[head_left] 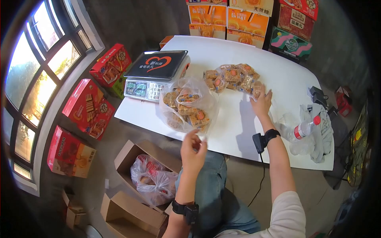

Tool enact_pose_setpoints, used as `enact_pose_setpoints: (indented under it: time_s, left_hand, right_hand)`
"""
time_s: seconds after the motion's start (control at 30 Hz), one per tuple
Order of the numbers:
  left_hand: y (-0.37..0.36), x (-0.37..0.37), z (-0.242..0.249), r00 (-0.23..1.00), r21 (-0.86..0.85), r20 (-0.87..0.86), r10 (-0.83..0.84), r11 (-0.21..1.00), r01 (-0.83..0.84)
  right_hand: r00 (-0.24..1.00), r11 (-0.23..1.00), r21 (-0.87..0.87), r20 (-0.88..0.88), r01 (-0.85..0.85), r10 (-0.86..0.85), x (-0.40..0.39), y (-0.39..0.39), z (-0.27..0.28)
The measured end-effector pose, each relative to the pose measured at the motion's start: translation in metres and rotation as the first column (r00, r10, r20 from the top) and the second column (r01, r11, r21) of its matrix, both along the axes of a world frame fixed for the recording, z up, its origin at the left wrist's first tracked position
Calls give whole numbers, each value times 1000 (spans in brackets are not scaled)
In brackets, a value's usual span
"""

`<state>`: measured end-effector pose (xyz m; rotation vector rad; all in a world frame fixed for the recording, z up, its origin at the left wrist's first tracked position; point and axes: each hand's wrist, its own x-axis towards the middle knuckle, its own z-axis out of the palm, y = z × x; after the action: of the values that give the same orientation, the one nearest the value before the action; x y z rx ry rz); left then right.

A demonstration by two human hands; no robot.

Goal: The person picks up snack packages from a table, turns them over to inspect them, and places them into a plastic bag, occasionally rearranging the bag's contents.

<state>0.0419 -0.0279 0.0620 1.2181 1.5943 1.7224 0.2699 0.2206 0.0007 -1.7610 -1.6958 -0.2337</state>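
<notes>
In the head view, one tabletop (227, 115) carried one scale (156, 71) at its far left, one clear bag (211, 105) at the near left and one loose pile of packets (233, 74) farther back, right of the bag. At least six packets showed in the pile and at least four inside the bag; they overlapped, so neither count could be made exact.

Two hands were at work. The left hand (192, 152) was at the near edge of the bag, its grip narrow, fingers curled toward the thumb; whether it pinched the plastic, I could not tell. The right hand (262, 105) reached to the pile's right end, fingers and thumb about one packet; whether its grip had closed, I could not tell. Each wrist wore one black band, two in all.

At the right lay one bottle (303, 131) with one red cap, beside some grey plastic (323, 137). Below, at the near left, stood two open cartons (124, 156), the farther one holding one knotted sack (152, 178). At least three mostly red boxes (89, 107) lined the left, at least four orange boxes (247, 19) the far side, and three more boxes (295, 20) the far right.
</notes>
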Motion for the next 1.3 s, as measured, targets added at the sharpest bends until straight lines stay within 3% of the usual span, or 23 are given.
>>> enact_pose_setpoints:
  time_s: [0.03, 0.1, 0.13, 0.2, 0.37, 0.47, 0.57, 0.63, 0.67, 0.7, 0.73, 0.77, 0.8, 0.83, 0.87, 0.9, 0.97, 1.03, 1.07, 1.1, 1.17, 1.23, 1.3]
  left_hand:
    - [0, 4, 4, 987, -68, 46, -157, 985, 160]
    - [2, 7, 8, 975, -114, -42, -220, 970, 214]
    - [4, 9, 9, 948, -173, -127, -290, 948, 267]
    - [6, 9, 10, 945, -182, -142, -296, 946, 269]
    - [7, 9, 11, 939, -180, -174, -296, 947, 265]
    - [8, 9, 6, 938, -153, -194, -288, 953, 261]
    - [9, 8, 1, 946, -164, -158, -281, 953, 256]
    - [9, 9, 2, 959, -155, -136, -250, 961, 228]
    - [9, 11, 1, 969, -153, -112, -220, 967, 202]
    - [9, 12, 0, 969, -150, -103, -223, 967, 207]
    - [11, 12, -2, 979, -128, -103, -175, 979, 161]
    - [10, 14, -3, 987, -111, -100, -129, 987, 118]
    - [10, 15, -1, 991, -102, -74, -110, 990, 102]
    - [10, 18, 0, 992, -108, -63, -113, 989, 105]
    - [9, 20, 2, 998, -30, -11, -64, 998, 63]
    - [6, 23, 5, 999, 42, 42, -19, 999, 17]
    - [-3, 30, 13, 996, 21, 91, -6, 1000, 4]
    - [-11, 37, 16, 974, 71, 211, 77, 993, -94]
    - [-17, 40, 18, 977, 67, 205, 60, 995, -75]
    - [-21, 39, 15, 977, 51, 203, 66, 996, -78]
    - [-27, 37, 9, 991, 72, 135, -25, 997, 15]
    - [-33, 38, 13, 991, 37, 113, -71, 997, 67]
    - [-33, 39, 12, 978, 107, 122, -170, 982, 157]
  right_hand:
    - [1000, 1000, 8, 4, -5, 5, 4, 8, 1]
    - [973, 959, -262, -170, 110, -158, 8, 26, 7]
    - [974, 963, -246, -169, 105, -150, 8, 32, 9]
    - [957, 907, -402, -191, 125, -217, 8, 36, 6]
    - [972, 935, -316, -115, 158, -203, 7, 41, -26]
    - [967, 927, -351, -158, 135, -201, 4, 27, -14]
    - [961, 973, -225, -252, 56, -113, 5, 18, -18]
    - [942, 974, 171, -276, -146, 190, 2, 6, -18]
    - [944, 974, 174, -270, -146, 189, 0, -1, -20]
    - [729, 950, 143, -613, -276, 304, -9, -20, -6]
    - [390, 901, 165, -859, -401, 331, -19, -39, 7]
    - [193, 869, 160, -941, -467, 277, -23, -57, 15]
    - [-8, 832, 168, -981, -528, 193, -28, -76, 22]
    - [-299, 727, 317, -941, -608, 160, -35, -100, 31]
    - [-436, 648, 413, -889, -640, 137, -40, -124, 43]
    - [-431, 653, 403, -893, -641, 129, -47, -147, 50]
    - [-674, 687, 482, -739, -543, -14, -62, -188, 58]
    - [-698, 697, 464, -712, -547, -75, -71, -218, 59]
    - [-636, 749, 342, -760, -567, -135, -75, -225, 57]
    - [-636, 753, 330, -758, -569, -148, -76, -230, 57]
    - [-437, 744, 214, -892, -633, -115, -79, -236, 64]
    - [-436, 764, 193, -891, -615, -125, -80, -239, 68]
    - [-341, 764, 131, -932, -632, -122, -80, -238, 67]
